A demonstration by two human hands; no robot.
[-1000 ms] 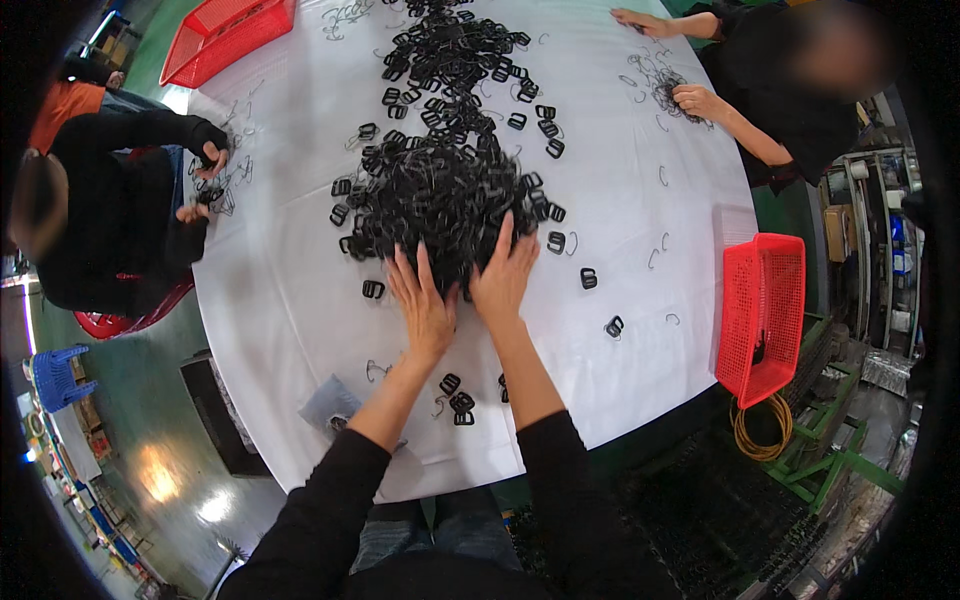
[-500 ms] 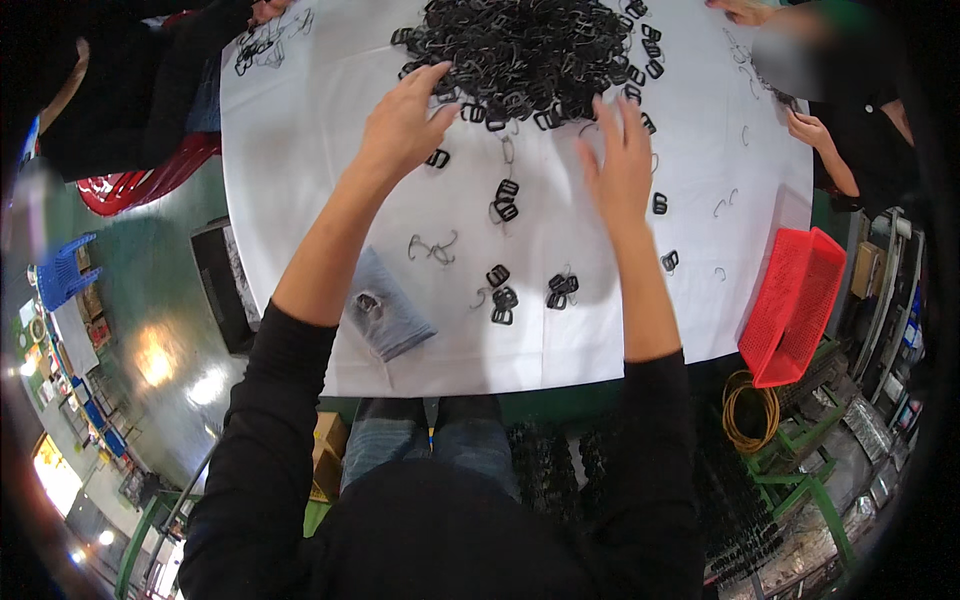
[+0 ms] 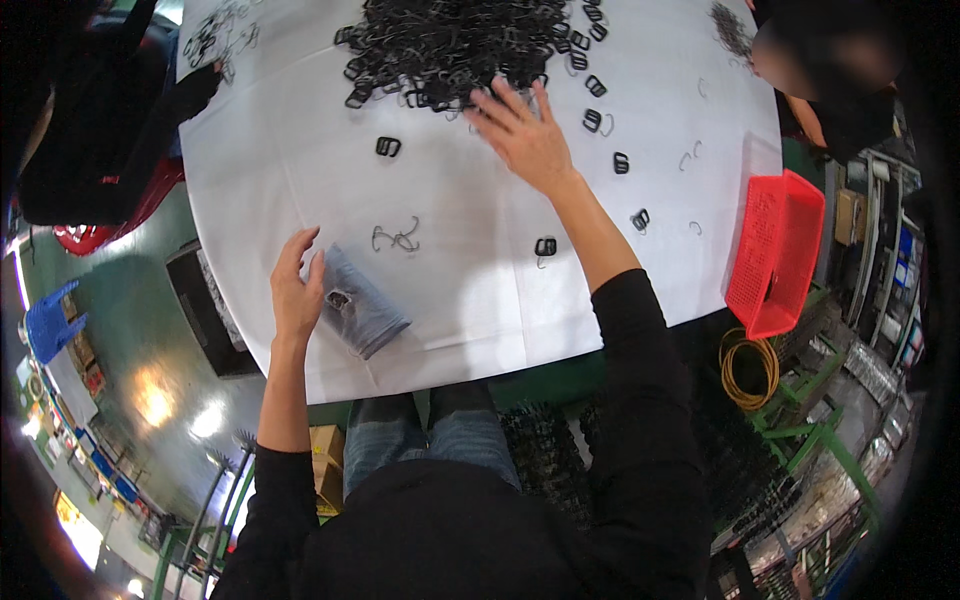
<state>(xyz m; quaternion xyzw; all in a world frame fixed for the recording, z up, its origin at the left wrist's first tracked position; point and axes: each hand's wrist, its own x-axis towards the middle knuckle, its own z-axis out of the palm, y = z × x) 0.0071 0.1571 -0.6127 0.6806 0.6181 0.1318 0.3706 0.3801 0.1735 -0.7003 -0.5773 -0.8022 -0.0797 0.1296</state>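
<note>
White table (image 3: 480, 300): buckle heap (image 3: 450, 40) cut off above.

Matt black plastic buckles (image 3: 450, 45) lie heaped at the top on a smooth white cloth-covered tabletop (image 3: 480, 290); grey cloth glove (image 3: 362, 312) beside.

We observe the right hand (image 3: 525, 140) spread flat, fingertips touching the near edge of the heap of black buckles (image 3: 455, 45) on the white table (image 3: 480, 300). The left hand (image 3: 295, 290), fingers open, rests against a grey folded cloth (image 3: 365, 310) just to its right. Thin wire hooks (image 3: 398, 238) lie beyond that hand. Loose buckles lie scattered beside the right forearm. A red basket (image 3: 775, 250) hangs off the table edge, well right of the right arm.
</note>
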